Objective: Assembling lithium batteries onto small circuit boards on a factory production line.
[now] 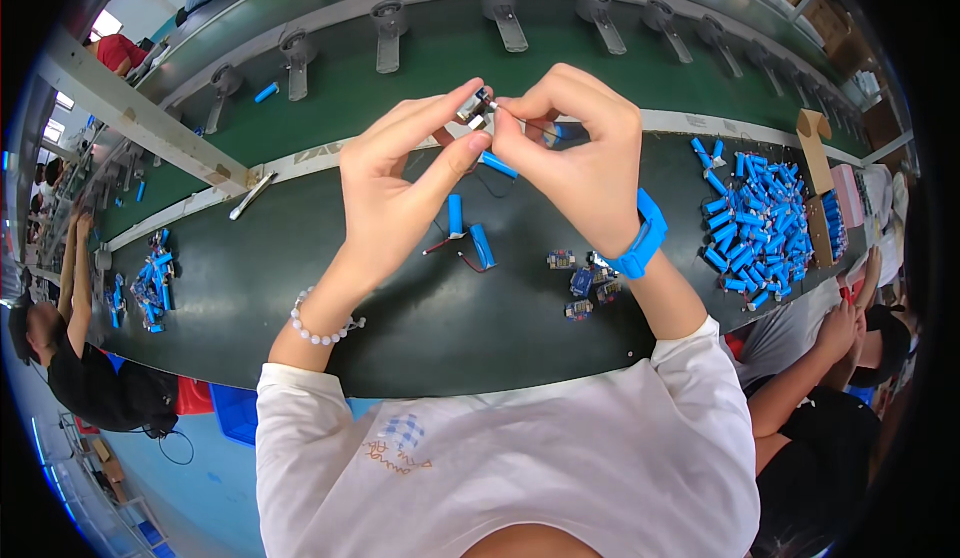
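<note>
The cylinders [482, 246] look glossy plastic, the tabletop [250, 283] smooth and shiny, the shirt [570, 458] matt cloth.

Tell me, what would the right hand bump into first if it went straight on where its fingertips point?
Probably the small circuit board that the left hand pinches. The right hand points leftward at it, very close, though depth is hard to judge here.

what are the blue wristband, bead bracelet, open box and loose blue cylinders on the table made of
Blue wristband: probably rubber or soft plastic, smooth and evenly coloured.
Bead bracelet: round, smooth whitish beads; plastic, glass or stone, can't tell.
Open box: likely cardboard, matt brown with a flat flap.
Blue cylinders: seemingly plastic-wrapped, smooth with slight sheen.
</note>
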